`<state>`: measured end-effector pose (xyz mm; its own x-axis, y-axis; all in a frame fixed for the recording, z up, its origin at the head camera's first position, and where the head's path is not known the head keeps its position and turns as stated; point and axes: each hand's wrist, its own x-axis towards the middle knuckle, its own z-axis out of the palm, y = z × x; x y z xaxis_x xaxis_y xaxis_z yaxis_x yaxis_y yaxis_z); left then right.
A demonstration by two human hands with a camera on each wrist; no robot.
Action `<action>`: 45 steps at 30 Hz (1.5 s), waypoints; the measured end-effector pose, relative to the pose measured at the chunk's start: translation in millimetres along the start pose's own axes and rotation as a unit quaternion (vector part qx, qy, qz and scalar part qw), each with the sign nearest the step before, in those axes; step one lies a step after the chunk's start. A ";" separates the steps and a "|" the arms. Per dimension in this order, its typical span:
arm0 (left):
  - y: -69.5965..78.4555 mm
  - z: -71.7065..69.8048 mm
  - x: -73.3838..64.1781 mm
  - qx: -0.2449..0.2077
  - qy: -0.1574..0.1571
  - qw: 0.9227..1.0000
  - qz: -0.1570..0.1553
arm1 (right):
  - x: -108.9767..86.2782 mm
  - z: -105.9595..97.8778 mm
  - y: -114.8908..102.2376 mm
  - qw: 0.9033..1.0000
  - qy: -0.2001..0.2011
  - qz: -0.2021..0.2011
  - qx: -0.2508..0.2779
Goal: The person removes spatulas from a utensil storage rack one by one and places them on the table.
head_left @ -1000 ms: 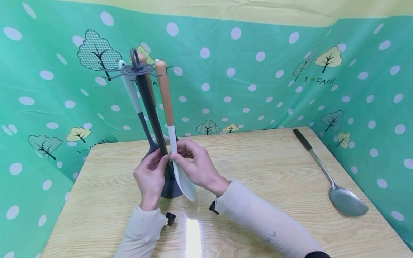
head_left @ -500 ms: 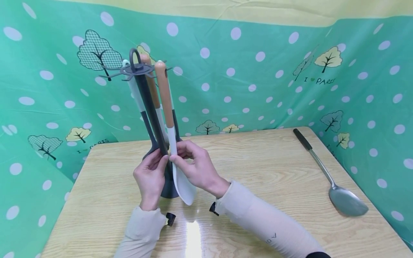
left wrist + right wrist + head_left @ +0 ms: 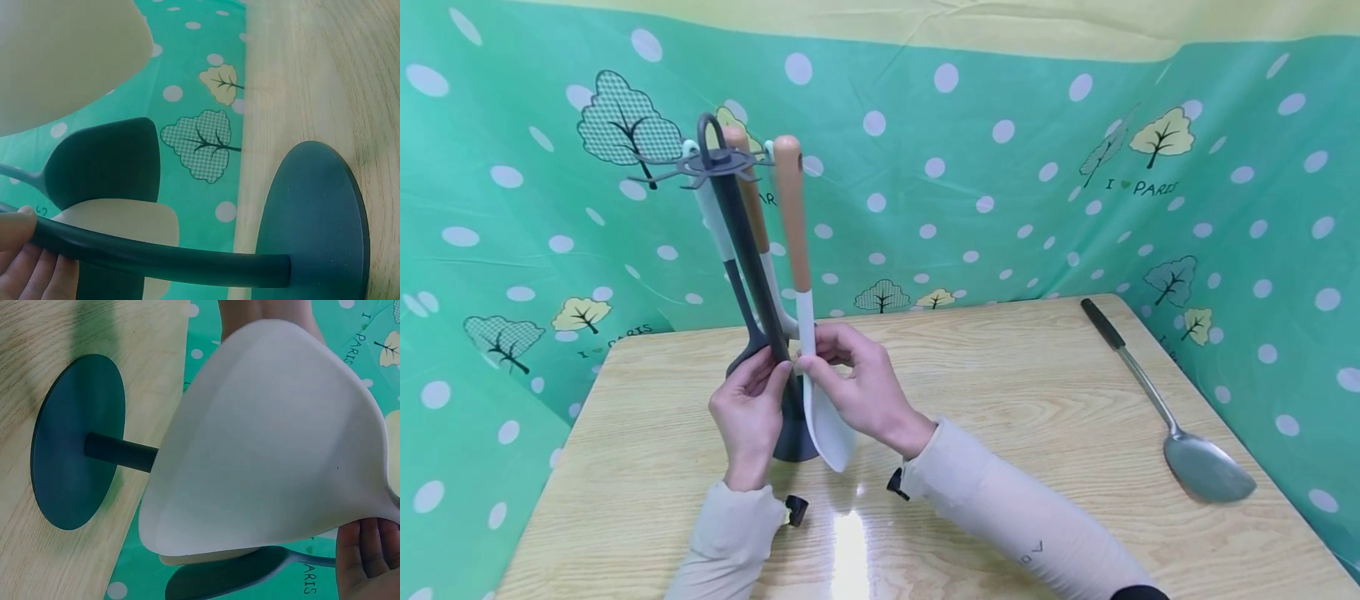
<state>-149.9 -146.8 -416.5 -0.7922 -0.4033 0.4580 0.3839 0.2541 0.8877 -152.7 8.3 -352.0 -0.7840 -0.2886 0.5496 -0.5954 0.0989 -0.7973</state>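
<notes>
My left hand (image 3: 748,417) grips the black pole (image 3: 748,250) of a utensil stand, low down above its round base (image 3: 319,212). My right hand (image 3: 867,387) pinches a white spatula (image 3: 806,321) by its neck, just right of the pole. Its wooden handle points up, with the hole near its top beside the hook ring (image 3: 718,162). Its broad white head hangs near the base and fills much of the right wrist view. Behind the pole hang a pale-handled black turner (image 3: 106,162) and another wooden-handled white spatula (image 3: 752,200).
A metal wok spatula (image 3: 1208,468) with a black handle lies at the right of the wooden table (image 3: 1000,375). A green dotted cloth (image 3: 910,225) rises behind the table and along both sides.
The held spatula's handle top has shifted right and slightly up, away from the hook ring. The utensils behind the pole have shifted a little. The left hand stays on the pole.
</notes>
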 end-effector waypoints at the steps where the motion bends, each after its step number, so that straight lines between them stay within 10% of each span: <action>1: 0.1 -0.1 -0.2 0.002 -0.001 1.000 -0.001 | 0.3 -0.5 -0.1 1.000 0.000 -0.001 0.002; 45: 10.9 1.4 0.2 -0.027 0.010 1.000 -0.003 | -6.4 -34.8 7.9 0.999 0.047 0.013 -0.003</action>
<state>-146.5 -142.9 -406.8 -0.7854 -0.4217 0.4532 0.4046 0.2045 0.8913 -158.5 44.1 -353.1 -0.8115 -0.1957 0.5506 -0.5762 0.1105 -0.8098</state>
